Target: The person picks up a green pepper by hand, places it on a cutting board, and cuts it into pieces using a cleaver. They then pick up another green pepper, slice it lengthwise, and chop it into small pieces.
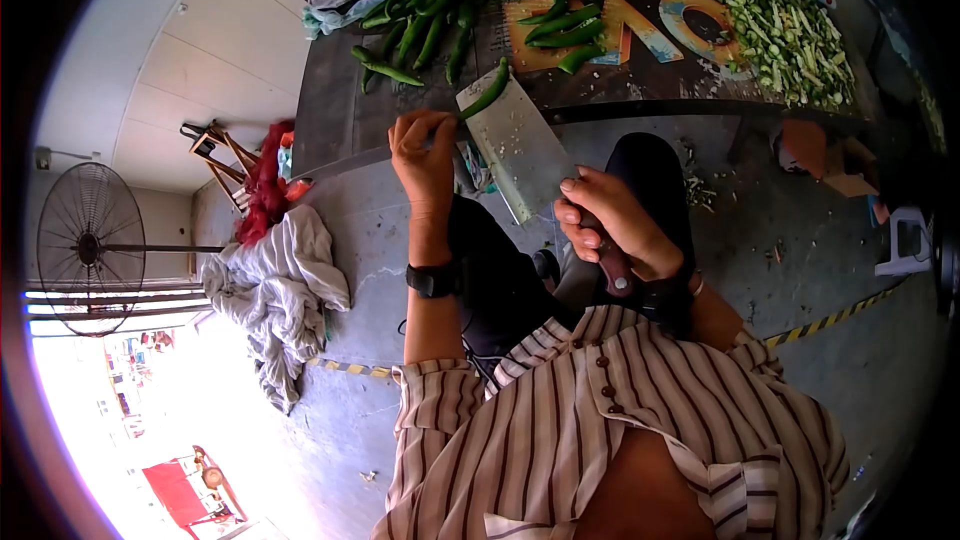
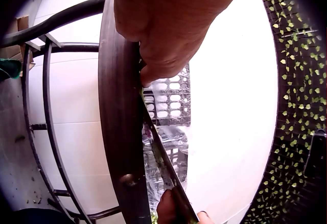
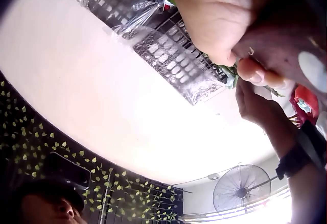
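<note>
A long green chili pepper (image 1: 487,92) lies across the upper part of a cleaver's broad blade (image 1: 525,145) in the head view. My left hand (image 1: 422,160) pinches one end of this pepper, just left of the blade and in front of the table edge. With my right hand (image 1: 622,225) I grip the cleaver by its dark reddish handle (image 1: 616,270). Small pale bits stick to the blade. In the left wrist view the blade (image 2: 162,152) appears almost edge-on below my left hand (image 2: 173,35). My left fingertips are partly hidden there.
On the dark table (image 1: 335,105) lie a pile of whole green peppers (image 1: 435,10), several more peppers (image 1: 568,32) on its printed letters, and a heap of chopped pepper (image 1: 790,35) at right. A white stool (image 1: 905,245) and a grey cloth (image 1: 275,285) are on the floor.
</note>
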Motion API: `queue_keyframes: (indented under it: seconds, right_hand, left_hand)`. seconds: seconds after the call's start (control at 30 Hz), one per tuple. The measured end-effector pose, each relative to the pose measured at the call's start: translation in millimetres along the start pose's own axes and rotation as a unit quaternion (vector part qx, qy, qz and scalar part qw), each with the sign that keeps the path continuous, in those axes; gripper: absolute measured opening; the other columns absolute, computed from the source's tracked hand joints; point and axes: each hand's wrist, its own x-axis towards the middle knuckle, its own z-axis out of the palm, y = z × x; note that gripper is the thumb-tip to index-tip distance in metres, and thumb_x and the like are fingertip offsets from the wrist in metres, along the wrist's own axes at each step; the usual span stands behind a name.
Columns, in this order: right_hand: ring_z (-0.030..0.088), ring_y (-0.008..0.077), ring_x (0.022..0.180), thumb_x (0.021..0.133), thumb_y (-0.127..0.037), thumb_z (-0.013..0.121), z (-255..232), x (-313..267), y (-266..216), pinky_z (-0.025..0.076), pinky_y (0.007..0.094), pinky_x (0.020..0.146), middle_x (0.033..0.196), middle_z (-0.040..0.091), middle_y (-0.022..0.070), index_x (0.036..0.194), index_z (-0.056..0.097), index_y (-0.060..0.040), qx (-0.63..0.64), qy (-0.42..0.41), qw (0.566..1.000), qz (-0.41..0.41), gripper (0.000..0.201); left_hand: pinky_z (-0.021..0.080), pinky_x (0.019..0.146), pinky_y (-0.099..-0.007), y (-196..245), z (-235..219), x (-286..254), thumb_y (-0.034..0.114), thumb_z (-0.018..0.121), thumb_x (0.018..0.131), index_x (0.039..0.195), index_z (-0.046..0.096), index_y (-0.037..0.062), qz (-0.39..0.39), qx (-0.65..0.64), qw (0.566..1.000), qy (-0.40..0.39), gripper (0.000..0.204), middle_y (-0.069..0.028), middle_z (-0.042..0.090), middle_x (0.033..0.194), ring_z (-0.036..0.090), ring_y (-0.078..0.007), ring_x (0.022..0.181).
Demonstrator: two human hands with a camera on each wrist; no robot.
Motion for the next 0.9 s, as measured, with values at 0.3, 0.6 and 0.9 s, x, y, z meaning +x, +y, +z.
queue_keyframes:
  seconds: [0.3,0.6,0.9]
  right_hand:
    - [0.044,0.0056,0.049,0.099,-0.024,0.051,1.9,-1.3,0.1,0.039,0.0229,0.041,0.074,0.047,0.0004,0.091,0.040,-0.0092,-0.005,0.006,1.000,-0.015,0.020]
    - [0.042,0.0036,0.048,0.099,-0.024,0.052,-11.0,-24.1,-21.8,0.038,0.0210,0.040,0.076,0.048,-0.0010,0.099,0.045,-0.0097,0.007,0.037,0.995,-0.094,0.016]
    - [0.043,0.0039,0.047,0.098,-0.024,0.051,-33.9,-67.9,-37.7,0.038,0.0224,0.040,0.075,0.049,-0.0009,0.091,0.043,-0.0104,0.001,0.127,0.971,-0.201,0.018]
  left_hand:
    - [0.045,0.083,-0.0353,-0.7,1.4,-0.8,0.005,0.072,0.076,0.081,0.071,0.0047,-0.001,0.003,1.000,0.002,0.005,-0.0055,0.065,0.091,0.055,-0.0248,0.092]
    - [0.045,0.083,-0.0372,5.6,-0.1,0.1,0.005,0.071,0.077,0.082,0.070,0.0049,0.012,0.035,0.999,-0.005,0.004,-0.0054,0.065,0.093,0.055,-0.0257,0.092]
    - [0.039,0.093,-0.0389,26.4,20.1,5.0,0.012,0.071,0.078,0.101,0.073,0.0105,0.098,0.079,0.992,-0.018,0.023,-0.0049,0.064,0.099,0.056,-0.0256,0.100]
